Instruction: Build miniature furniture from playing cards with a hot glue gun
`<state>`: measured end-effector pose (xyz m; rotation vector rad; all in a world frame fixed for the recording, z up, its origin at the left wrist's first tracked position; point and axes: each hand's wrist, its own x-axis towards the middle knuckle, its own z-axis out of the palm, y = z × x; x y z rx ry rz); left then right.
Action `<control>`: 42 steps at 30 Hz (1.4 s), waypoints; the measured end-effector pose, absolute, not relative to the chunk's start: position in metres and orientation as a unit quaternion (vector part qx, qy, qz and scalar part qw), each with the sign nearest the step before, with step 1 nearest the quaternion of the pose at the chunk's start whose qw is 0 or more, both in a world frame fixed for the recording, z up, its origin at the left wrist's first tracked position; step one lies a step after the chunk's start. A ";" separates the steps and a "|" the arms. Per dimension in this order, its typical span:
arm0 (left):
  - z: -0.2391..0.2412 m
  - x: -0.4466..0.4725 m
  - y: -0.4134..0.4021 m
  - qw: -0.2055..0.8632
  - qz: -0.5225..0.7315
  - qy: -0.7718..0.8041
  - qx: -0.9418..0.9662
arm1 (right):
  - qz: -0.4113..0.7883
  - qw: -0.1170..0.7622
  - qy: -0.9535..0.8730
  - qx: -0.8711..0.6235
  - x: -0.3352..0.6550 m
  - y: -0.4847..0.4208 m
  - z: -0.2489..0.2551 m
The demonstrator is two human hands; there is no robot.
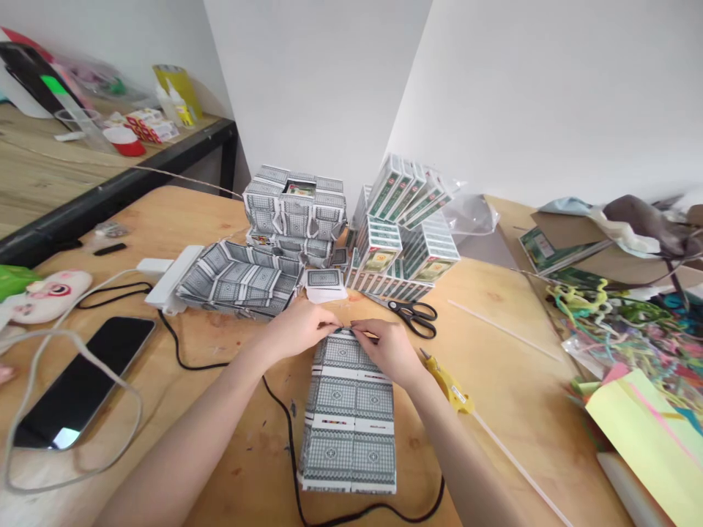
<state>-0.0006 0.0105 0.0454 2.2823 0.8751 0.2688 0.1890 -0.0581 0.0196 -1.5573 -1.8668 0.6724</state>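
Observation:
A long block covered in grey-patterned playing cards (351, 417) lies on the table in front of me. My left hand (301, 326) is closed, its thumb and forefinger pinched at the block's far edge. Close beside it, my right hand (391, 350) pinches the same edge, with its other fingers curled over the far right corner. Whatever small part sits between the fingertips is hidden. Just beyond my hands is a small stack of loose playing cards (325, 279). An open tray made of cards (242, 274) and a taller card-covered structure (296, 208) stand behind on the left.
Black scissors (409, 313) and a yellow glue gun (447, 384) with a glue stick in it lie right of the block. Boxed card decks (403, 241) are piled behind. At left are a phone (88, 380) and a white power strip (174, 279); a black cable (288, 417) loops around the block.

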 end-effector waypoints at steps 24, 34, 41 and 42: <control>0.058 0.009 -0.006 0.200 0.016 0.357 0.912 | 0.213 0.330 -0.650 -0.651 0.171 -0.074 0.023; 0.059 0.011 -0.011 0.174 -0.002 0.357 0.918 | 0.174 0.339 -0.676 -0.631 0.167 -0.077 0.020; 0.055 0.012 -0.012 0.166 -0.018 0.362 0.917 | 0.166 0.322 -0.684 -0.634 0.167 -0.079 0.017; 0.055 0.012 -0.013 0.168 -0.017 0.364 0.916 | 0.167 0.320 -0.683 -0.635 0.167 -0.079 0.017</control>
